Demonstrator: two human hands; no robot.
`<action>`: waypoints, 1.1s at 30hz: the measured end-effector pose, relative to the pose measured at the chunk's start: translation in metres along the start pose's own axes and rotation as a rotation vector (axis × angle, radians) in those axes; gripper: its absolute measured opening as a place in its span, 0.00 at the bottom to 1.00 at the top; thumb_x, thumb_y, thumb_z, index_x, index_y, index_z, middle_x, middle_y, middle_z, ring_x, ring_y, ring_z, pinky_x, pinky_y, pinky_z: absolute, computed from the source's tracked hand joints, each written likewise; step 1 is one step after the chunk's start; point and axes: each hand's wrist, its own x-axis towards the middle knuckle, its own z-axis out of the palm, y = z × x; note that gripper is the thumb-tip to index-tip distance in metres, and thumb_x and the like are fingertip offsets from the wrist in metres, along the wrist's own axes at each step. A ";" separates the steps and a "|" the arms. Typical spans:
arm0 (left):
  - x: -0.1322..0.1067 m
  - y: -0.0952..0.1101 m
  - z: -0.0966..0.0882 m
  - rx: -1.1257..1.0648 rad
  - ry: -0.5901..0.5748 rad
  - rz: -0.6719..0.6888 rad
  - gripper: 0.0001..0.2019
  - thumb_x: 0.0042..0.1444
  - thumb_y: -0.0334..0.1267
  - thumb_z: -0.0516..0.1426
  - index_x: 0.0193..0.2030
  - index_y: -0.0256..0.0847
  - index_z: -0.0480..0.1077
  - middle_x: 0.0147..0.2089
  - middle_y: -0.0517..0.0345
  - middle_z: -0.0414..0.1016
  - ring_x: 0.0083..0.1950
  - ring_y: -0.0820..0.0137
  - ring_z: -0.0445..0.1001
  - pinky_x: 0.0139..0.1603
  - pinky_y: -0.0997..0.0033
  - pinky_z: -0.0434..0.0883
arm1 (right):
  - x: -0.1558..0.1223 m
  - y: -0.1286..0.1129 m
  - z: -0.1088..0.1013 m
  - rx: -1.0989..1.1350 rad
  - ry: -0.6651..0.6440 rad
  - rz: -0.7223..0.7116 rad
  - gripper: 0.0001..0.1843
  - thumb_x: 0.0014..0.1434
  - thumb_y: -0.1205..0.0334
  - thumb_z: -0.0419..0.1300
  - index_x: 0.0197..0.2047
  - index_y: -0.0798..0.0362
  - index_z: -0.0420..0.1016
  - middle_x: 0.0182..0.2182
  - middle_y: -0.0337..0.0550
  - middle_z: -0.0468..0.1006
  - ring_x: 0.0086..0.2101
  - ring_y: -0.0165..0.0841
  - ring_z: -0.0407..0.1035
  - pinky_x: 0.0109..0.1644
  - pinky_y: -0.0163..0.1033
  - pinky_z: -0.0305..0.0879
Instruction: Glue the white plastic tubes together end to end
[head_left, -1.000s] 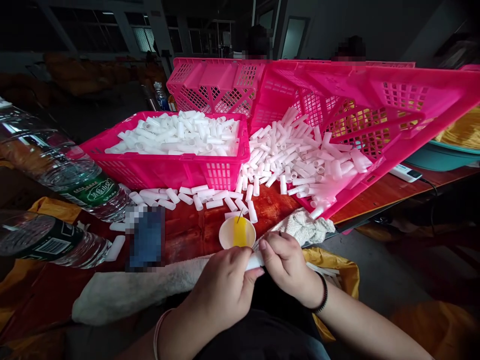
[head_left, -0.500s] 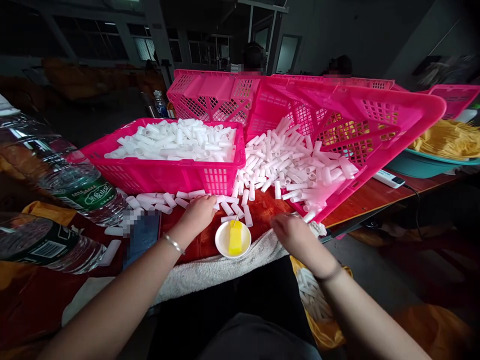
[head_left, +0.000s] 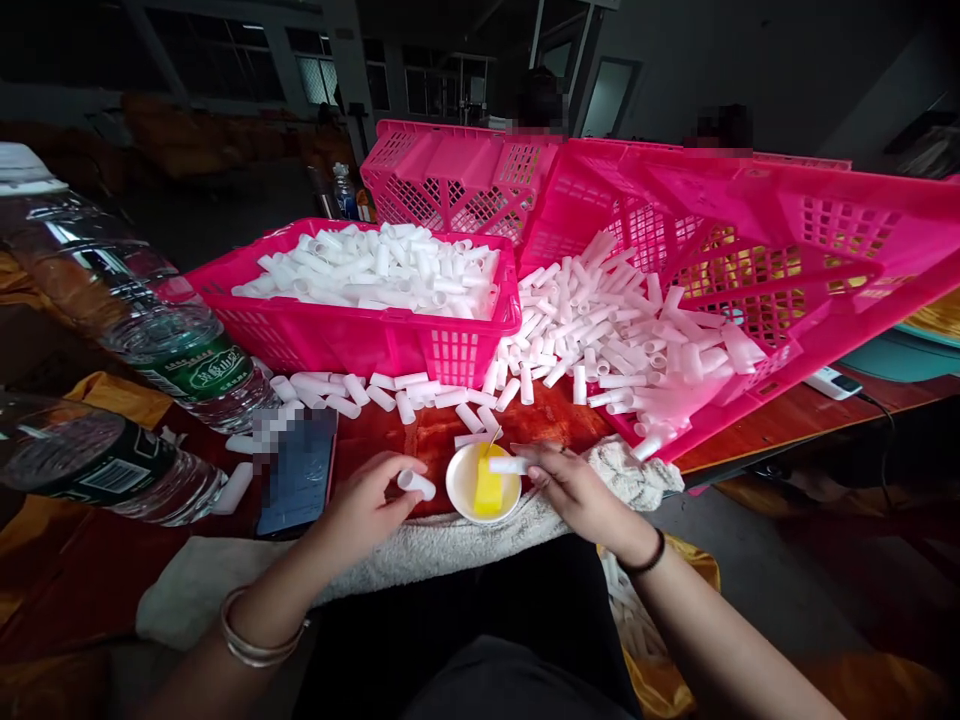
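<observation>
My left hand (head_left: 365,497) pinches a short white tube (head_left: 416,484) just left of a small white bowl (head_left: 466,503) holding a yellow block (head_left: 487,489) and a thin stick. My right hand (head_left: 571,482) grips a second white tube (head_left: 508,465) over the bowl's right rim. Both hands hover above a white towel (head_left: 420,548) lying across my lap. Loose white tubes (head_left: 420,393) lie in a row on the red table beyond the bowl.
A pink basket (head_left: 352,340) full of white tubes stands behind the bowl. To its right a tipped pink basket (head_left: 787,215) spills more tubes. Two water bottles (head_left: 142,330) lie at the left beside a phone (head_left: 298,478). A yellow bag (head_left: 660,640) of tubes sits at my right.
Both hands pulled back from the tubes on the table toward the bowl, each now holding a white tube. A second ago they worked one tube together near my lap.
</observation>
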 end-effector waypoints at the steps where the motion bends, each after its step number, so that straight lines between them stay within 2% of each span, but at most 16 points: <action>1: -0.003 0.000 0.001 0.026 -0.012 -0.008 0.10 0.54 0.38 0.56 0.43 0.43 0.72 0.45 0.54 0.77 0.46 0.61 0.76 0.45 0.61 0.74 | 0.001 0.001 0.009 -0.024 0.022 -0.010 0.17 0.67 0.65 0.50 0.57 0.53 0.69 0.46 0.52 0.78 0.46 0.39 0.74 0.50 0.47 0.72; 4: -0.008 0.005 -0.001 0.152 -0.068 -0.007 0.09 0.52 0.32 0.56 0.40 0.42 0.73 0.42 0.54 0.77 0.45 0.61 0.75 0.48 0.60 0.71 | 0.004 0.006 0.031 -0.142 0.113 -0.012 0.18 0.66 0.65 0.51 0.58 0.54 0.68 0.46 0.55 0.77 0.46 0.42 0.74 0.50 0.51 0.73; 6: -0.009 0.009 -0.005 0.268 -0.136 -0.033 0.09 0.51 0.28 0.55 0.37 0.42 0.73 0.39 0.54 0.76 0.43 0.61 0.75 0.46 0.59 0.70 | 0.004 0.011 0.036 -0.185 0.116 -0.046 0.18 0.65 0.66 0.53 0.57 0.53 0.70 0.47 0.54 0.77 0.46 0.42 0.73 0.50 0.51 0.73; 8: -0.010 0.010 -0.007 0.395 -0.171 -0.049 0.10 0.50 0.26 0.55 0.36 0.42 0.73 0.38 0.54 0.76 0.43 0.59 0.74 0.46 0.58 0.70 | 0.004 0.013 0.036 -0.175 0.093 -0.096 0.16 0.64 0.68 0.54 0.53 0.51 0.73 0.47 0.53 0.76 0.46 0.42 0.73 0.50 0.49 0.73; 10: -0.009 0.009 -0.007 0.491 -0.148 -0.019 0.12 0.49 0.27 0.57 0.39 0.44 0.75 0.41 0.52 0.75 0.46 0.56 0.72 0.48 0.55 0.68 | 0.004 0.013 0.033 -0.103 0.072 -0.106 0.13 0.63 0.68 0.55 0.49 0.51 0.75 0.45 0.52 0.76 0.46 0.41 0.73 0.50 0.48 0.73; 12: -0.007 0.007 -0.005 0.524 -0.131 0.024 0.13 0.49 0.29 0.59 0.41 0.46 0.76 0.44 0.52 0.73 0.47 0.56 0.71 0.50 0.54 0.68 | 0.006 0.011 0.030 0.017 0.067 -0.016 0.12 0.63 0.67 0.56 0.49 0.52 0.73 0.43 0.50 0.77 0.44 0.40 0.74 0.47 0.46 0.74; 14: -0.005 0.008 -0.002 0.494 -0.146 0.044 0.12 0.50 0.30 0.59 0.40 0.47 0.76 0.43 0.53 0.71 0.46 0.58 0.70 0.49 0.56 0.68 | 0.007 0.009 0.029 0.115 0.079 0.133 0.11 0.64 0.63 0.55 0.50 0.52 0.71 0.39 0.48 0.78 0.39 0.38 0.75 0.42 0.44 0.75; 16: -0.004 0.011 -0.001 0.415 -0.155 0.055 0.09 0.54 0.31 0.56 0.40 0.45 0.75 0.42 0.54 0.70 0.45 0.61 0.71 0.48 0.61 0.69 | 0.007 0.007 0.028 0.113 0.093 0.188 0.10 0.65 0.61 0.54 0.47 0.52 0.72 0.36 0.47 0.78 0.37 0.38 0.75 0.40 0.43 0.75; 19: -0.007 0.016 0.000 0.271 -0.104 0.056 0.07 0.58 0.31 0.53 0.40 0.43 0.69 0.41 0.56 0.70 0.41 0.66 0.72 0.43 0.66 0.70 | 0.003 0.003 0.027 0.014 0.066 0.037 0.07 0.64 0.64 0.54 0.41 0.52 0.74 0.39 0.50 0.74 0.42 0.39 0.72 0.47 0.46 0.72; 21: -0.012 0.017 0.002 0.228 -0.103 0.039 0.04 0.58 0.31 0.52 0.38 0.42 0.67 0.39 0.57 0.71 0.39 0.66 0.72 0.40 0.67 0.70 | -0.001 0.002 0.027 0.011 0.040 -0.028 0.06 0.64 0.65 0.54 0.40 0.51 0.72 0.40 0.50 0.72 0.42 0.38 0.71 0.47 0.46 0.72; 23: -0.018 0.014 0.004 0.275 -0.127 0.032 0.09 0.56 0.27 0.51 0.40 0.42 0.67 0.41 0.55 0.72 0.43 0.64 0.73 0.44 0.64 0.71 | -0.003 0.002 0.027 0.083 0.031 0.025 0.05 0.64 0.64 0.54 0.43 0.51 0.70 0.40 0.48 0.72 0.41 0.37 0.71 0.44 0.45 0.73; 26: -0.021 0.008 0.011 0.408 -0.134 0.021 0.23 0.49 0.17 0.47 0.48 0.41 0.67 0.50 0.48 0.71 0.53 0.58 0.71 0.53 0.55 0.69 | -0.005 0.001 0.030 0.165 0.035 0.167 0.08 0.65 0.62 0.54 0.47 0.51 0.69 0.39 0.47 0.75 0.39 0.38 0.73 0.43 0.45 0.74; 28: -0.019 0.008 0.017 0.414 -0.088 0.013 0.24 0.48 0.16 0.45 0.48 0.40 0.68 0.52 0.46 0.68 0.55 0.57 0.70 0.55 0.54 0.69 | -0.006 0.000 0.031 0.110 0.033 0.136 0.08 0.65 0.63 0.54 0.46 0.52 0.71 0.40 0.49 0.75 0.41 0.39 0.72 0.45 0.47 0.73; 31: -0.012 0.014 0.026 0.228 -0.032 0.096 0.13 0.57 0.24 0.50 0.47 0.40 0.65 0.53 0.46 0.67 0.56 0.59 0.69 0.56 0.56 0.70 | -0.009 -0.004 0.032 0.028 0.021 -0.022 0.09 0.64 0.68 0.53 0.44 0.51 0.73 0.43 0.51 0.72 0.45 0.40 0.70 0.49 0.48 0.71; 32: -0.009 0.017 0.030 0.152 -0.035 0.140 0.12 0.58 0.30 0.55 0.49 0.41 0.63 0.55 0.45 0.66 0.58 0.58 0.68 0.57 0.57 0.70 | -0.011 -0.005 0.032 0.045 0.018 -0.036 0.09 0.64 0.68 0.54 0.44 0.51 0.73 0.44 0.51 0.72 0.46 0.40 0.70 0.49 0.47 0.71; 33: -0.007 0.019 0.034 0.091 -0.047 0.179 0.17 0.56 0.36 0.60 0.50 0.42 0.62 0.58 0.45 0.64 0.60 0.57 0.67 0.58 0.56 0.70 | -0.012 -0.006 0.032 0.080 0.022 -0.014 0.08 0.64 0.67 0.55 0.46 0.51 0.72 0.44 0.51 0.72 0.46 0.40 0.70 0.49 0.47 0.71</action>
